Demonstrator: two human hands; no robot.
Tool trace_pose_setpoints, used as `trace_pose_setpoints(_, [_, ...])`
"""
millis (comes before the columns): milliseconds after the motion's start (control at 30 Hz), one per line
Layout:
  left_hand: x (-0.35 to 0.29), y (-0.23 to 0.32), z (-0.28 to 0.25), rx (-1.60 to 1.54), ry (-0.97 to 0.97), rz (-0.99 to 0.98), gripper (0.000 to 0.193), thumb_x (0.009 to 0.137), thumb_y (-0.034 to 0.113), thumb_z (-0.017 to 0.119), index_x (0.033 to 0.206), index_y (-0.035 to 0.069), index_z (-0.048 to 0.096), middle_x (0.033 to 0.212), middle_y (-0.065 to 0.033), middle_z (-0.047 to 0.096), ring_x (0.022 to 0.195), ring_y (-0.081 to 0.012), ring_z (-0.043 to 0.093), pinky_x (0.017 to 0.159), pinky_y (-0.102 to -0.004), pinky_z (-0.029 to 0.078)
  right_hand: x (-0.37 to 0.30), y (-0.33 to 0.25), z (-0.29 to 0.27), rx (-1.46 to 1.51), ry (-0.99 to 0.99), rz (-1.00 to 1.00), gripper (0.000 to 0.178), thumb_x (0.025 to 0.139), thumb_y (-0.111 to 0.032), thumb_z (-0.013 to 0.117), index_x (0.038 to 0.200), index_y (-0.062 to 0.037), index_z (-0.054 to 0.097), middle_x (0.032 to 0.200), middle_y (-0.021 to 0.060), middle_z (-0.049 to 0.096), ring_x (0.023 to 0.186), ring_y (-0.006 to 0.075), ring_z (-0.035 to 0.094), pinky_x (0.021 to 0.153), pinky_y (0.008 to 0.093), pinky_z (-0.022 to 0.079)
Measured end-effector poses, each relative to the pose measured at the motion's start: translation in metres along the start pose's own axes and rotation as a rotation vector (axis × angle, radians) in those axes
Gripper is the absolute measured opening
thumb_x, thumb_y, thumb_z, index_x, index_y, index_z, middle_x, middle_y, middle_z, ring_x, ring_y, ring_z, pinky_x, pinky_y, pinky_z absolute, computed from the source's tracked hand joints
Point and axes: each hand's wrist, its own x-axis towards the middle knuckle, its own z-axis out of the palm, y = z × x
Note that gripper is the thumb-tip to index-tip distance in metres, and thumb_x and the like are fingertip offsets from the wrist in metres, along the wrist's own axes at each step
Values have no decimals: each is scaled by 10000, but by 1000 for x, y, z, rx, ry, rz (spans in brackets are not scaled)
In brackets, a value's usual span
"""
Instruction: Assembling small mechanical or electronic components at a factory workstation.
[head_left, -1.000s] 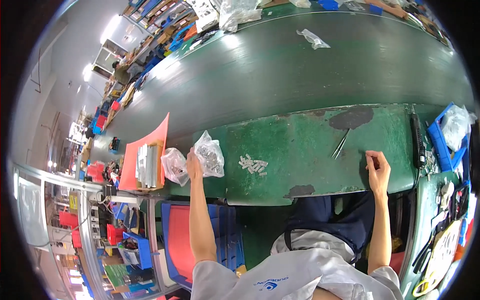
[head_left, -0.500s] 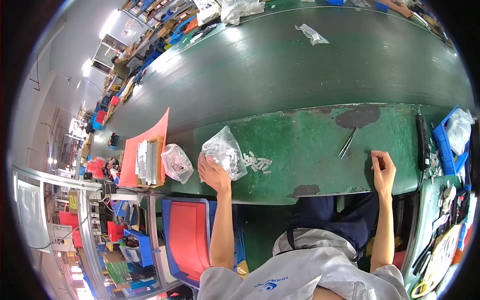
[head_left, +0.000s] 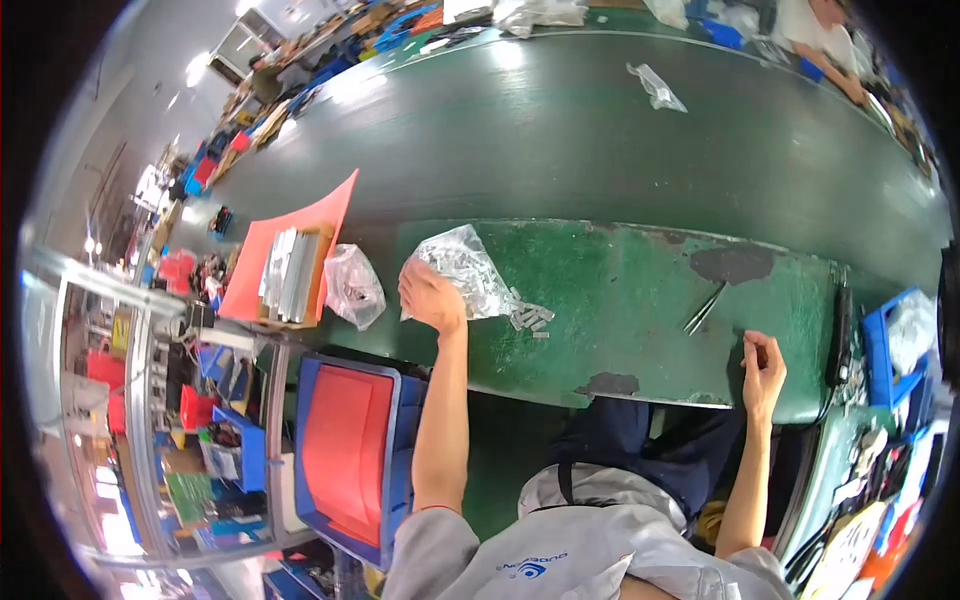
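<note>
My left hand (head_left: 432,297) is closed on the near left edge of a clear plastic bag (head_left: 470,262) full of small silvery pieces. The bag lies tilted on the green worktop, its right side up against a little heap of loose, pale, flat pieces (head_left: 530,318). Left of that hand, apart from it, sits a second clear bag (head_left: 354,287) with small parts inside. My right hand (head_left: 763,372) rests at the worktop's near right edge, fingers curled in and nothing visible in them. Metal tweezers (head_left: 706,309) lie just beyond it, untouched.
A box of grey strips (head_left: 290,275) stands at left with an orange-red sheet (head_left: 300,235). Below it is a blue crate (head_left: 395,470) holding red sheets. A black-handled tool (head_left: 843,325) and a blue bin (head_left: 893,350) are at right. A conveyor belt (head_left: 600,150) runs beyond the worktop; another person sits across it.
The whole view has shifted slightly. My left hand has tipped the bag over toward the right, and it now reaches the loose pieces. My right hand stays curled in the same place.
</note>
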Motion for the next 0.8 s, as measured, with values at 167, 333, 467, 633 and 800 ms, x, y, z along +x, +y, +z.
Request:
trace_pose_setpoints(167, [84, -65, -18, -120, -529, -338, 702, 958, 640, 519, 1017, -25, 735, 1085, -226, 731, 1056, -398, 684, 912, -493, 498, -5, 2, 12, 6, -49, -33, 126, 1004, -105, 649, 1058, -5, 701, 822, -4, 623, 671, 65, 524, 604, 233, 423])
trace_pose_setpoints(333, [68, -17, 2, 14, -632, -275, 833, 942, 714, 457, 1026, -62, 747, 1092, -293, 716, 1055, -455, 681, 928, -522, 511, 1, 14, 8, 53, -9, -21, 123, 1011, -91, 637, 1048, 5, 704, 845, -3, 623, 687, 72, 522, 611, 233, 428])
trace_pose_setpoints(467, [75, -37, -8, 86, -621, -255, 764, 969, 650, 477, 962, -63, 751, 1035, -306, 713, 1003, -459, 694, 871, -546, 534, 1, 30, 12, 94, -41, -67, 173, 1022, -137, 627, 1131, -22, 695, 936, -8, 640, 767, 70, 530, 652, 222, 436])
trace_pose_setpoints(633, [40, 7, -1, -119, -378, -246, 434, 969, 420, 594, 957, -5, 679, 1049, -235, 654, 1061, -405, 623, 932, -511, 501, 21, 126, -18, 3, -57, -195, 238, 1044, -151, 602, 1207, 9, 667, 1101, 44, 692, 908, 109, 609, 702, 233, 485])
trace_pose_setpoints(800, [36, -22, 4, -112, -127, -183, 350, 989, 338, 579, 928, 0, 646, 1021, -203, 633, 1008, -410, 611, 894, -510, 505, -3, 30, -5, -1, -52, -312, 243, 994, -186, 690, 1104, 26, 735, 1015, 182, 729, 875, 299, 691, 801, 401, 560])
